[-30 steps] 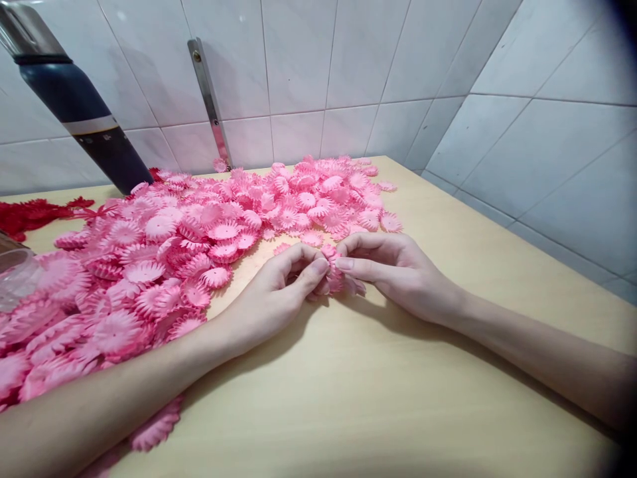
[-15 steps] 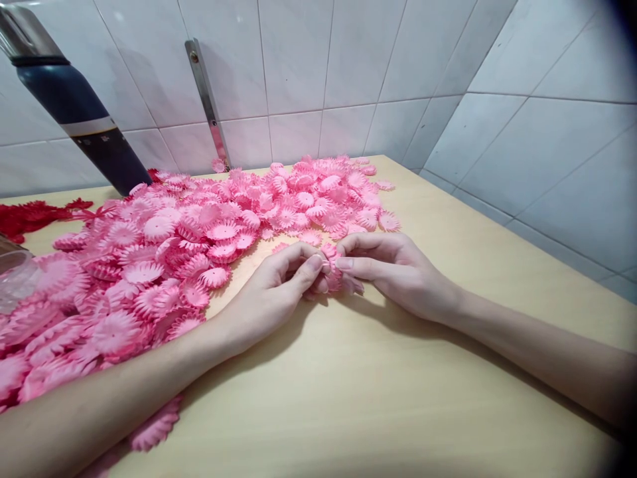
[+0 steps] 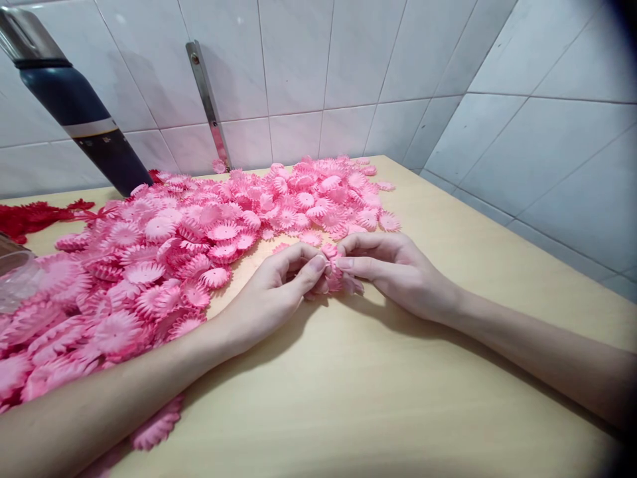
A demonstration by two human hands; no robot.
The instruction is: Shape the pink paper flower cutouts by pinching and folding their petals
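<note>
Between my two hands, just above the table, is a pink petal piece [image 3: 332, 279] with a frilled edge. My left hand [image 3: 279, 285] pinches its left side between thumb and forefinger. On its right side, my right hand [image 3: 398, 269] grips it with thumb and fingertips. The fingertips of both hands nearly meet, and the curled fingers hide part of the piece. A large heap of pink frilled petal discs [image 3: 223, 229] spreads behind my hands and down the left side, beside and under my left forearm.
A dark blue bottle [image 3: 84, 113] with a steel cap stands at the back left. Red pieces [image 3: 34, 219] and a clear plastic container [image 3: 17, 279] lie at the left edge. A metal strip [image 3: 206, 99] leans on the tiled wall [image 3: 298, 60] behind the wooden table [image 3: 348, 398].
</note>
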